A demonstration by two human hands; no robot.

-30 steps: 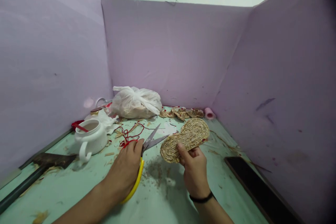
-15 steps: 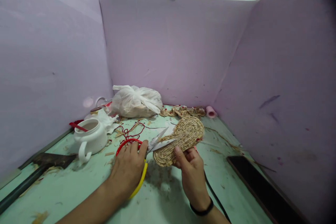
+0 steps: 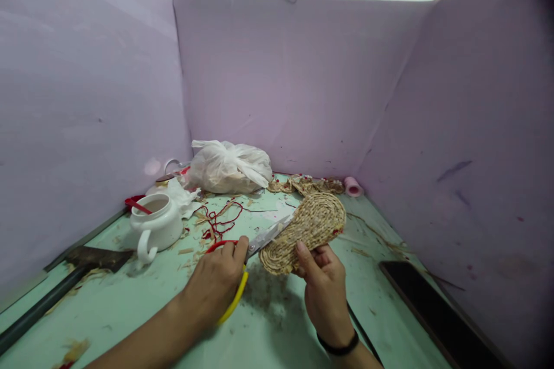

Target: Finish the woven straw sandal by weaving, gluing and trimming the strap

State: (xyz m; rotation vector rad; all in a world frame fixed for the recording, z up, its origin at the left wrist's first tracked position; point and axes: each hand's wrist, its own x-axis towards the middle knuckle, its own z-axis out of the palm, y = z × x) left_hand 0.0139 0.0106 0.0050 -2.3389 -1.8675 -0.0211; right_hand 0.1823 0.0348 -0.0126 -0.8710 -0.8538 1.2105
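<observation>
My left hand (image 3: 216,282) is closed around the handles of scissors (image 3: 269,236), one red and one yellow. The blades look nearly closed and lie along the left edge of a woven straw sole (image 3: 314,222), a coiled, braided piece wider at its far end. My right hand (image 3: 326,285), with a black band at the wrist, pinches the sole's lower right side, thumb on top and the fingers partly hidden beneath. A small red bit shows on the sole's right edge. The sole is held above the green tabletop.
At left stand a white pot (image 3: 158,225) and a dark-bladed hatchet (image 3: 95,259). Red string (image 3: 223,219), a tied plastic bag (image 3: 234,167), straw pieces (image 3: 309,184) and a pink roll (image 3: 353,187) lie farther back. A dark phone-like slab (image 3: 433,305) is at right. Purple panels enclose the table.
The scissor blades have gone from spread to nearly together at the sole's left edge. The view has shifted slightly, and both hands keep their hold.
</observation>
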